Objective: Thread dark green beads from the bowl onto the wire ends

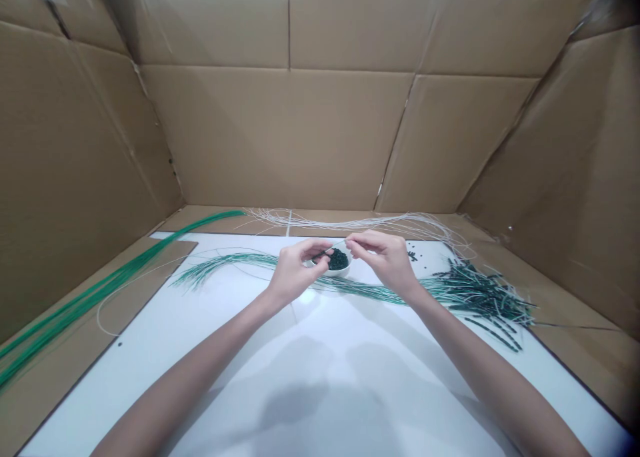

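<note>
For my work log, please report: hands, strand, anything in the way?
Right fingers pinching thin strand. Left fingers toward its other end, grip unclear. White bowl of dark beads close by; nothing visibly blocking.

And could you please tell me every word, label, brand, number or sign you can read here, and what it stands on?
There are none: I see no readable text on the cardboard walls, white work surface, white bowl or green strands.
</note>
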The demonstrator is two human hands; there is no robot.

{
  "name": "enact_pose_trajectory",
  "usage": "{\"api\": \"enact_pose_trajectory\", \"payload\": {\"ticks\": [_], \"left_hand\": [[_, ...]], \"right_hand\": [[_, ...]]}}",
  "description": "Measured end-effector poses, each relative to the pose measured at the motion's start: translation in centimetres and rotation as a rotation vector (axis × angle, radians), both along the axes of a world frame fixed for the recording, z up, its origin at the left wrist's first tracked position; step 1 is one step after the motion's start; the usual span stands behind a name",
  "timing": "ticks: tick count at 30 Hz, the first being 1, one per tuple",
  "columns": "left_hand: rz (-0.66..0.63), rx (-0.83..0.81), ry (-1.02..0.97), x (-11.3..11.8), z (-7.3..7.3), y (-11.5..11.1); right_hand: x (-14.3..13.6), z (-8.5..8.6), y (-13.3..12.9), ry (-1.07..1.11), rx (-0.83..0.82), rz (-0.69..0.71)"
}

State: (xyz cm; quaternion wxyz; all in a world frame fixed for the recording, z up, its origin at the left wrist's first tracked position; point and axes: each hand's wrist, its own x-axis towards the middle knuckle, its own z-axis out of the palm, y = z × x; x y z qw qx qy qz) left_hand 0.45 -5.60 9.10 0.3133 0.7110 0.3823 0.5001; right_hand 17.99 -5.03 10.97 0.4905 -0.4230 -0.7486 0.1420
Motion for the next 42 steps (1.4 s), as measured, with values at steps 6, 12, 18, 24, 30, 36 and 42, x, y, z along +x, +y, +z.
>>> {"api": "enact_pose_trajectory", "payload": {"ticks": [6,12,18,24,30,36,42], "left_hand": [[0.037,-0.133,0.070,-1.7,-1.2,2.8],[-0.058,-0.062,0.106,-2.0,-1.7,3.2],[0.002,0.029,0.194,-1.2,-1.4,2.2],[-0.020,0.085,0.273,-3.5,-2.3,4.5],[0.103,0.062,0.675,-7.6,-5.0,7.5],[0.005,0.094,0.846,-8.3,-7.2,8.3],[0.009,-0.004,0.732,-7.7,-7.4,7.9]], "right_hand": [[0.8,-0.3,1.1,0.143,-0.091,-0.023],[0.4,-0.9,1.1,0.115,-0.120,0.008],[0.2,-0.5,0.8,0.074,-0.057,-0.009],[2.0,-0.2,2.0,0.142,-0.032,-0.085],[2.2,-1.1,3.1,0.172,-0.122,-0.059],[2.6,-1.5,3.8,0.196,-0.146,-0.099],[2.9,-1.6,4.2,0.243,-0.196,-0.113]]}}
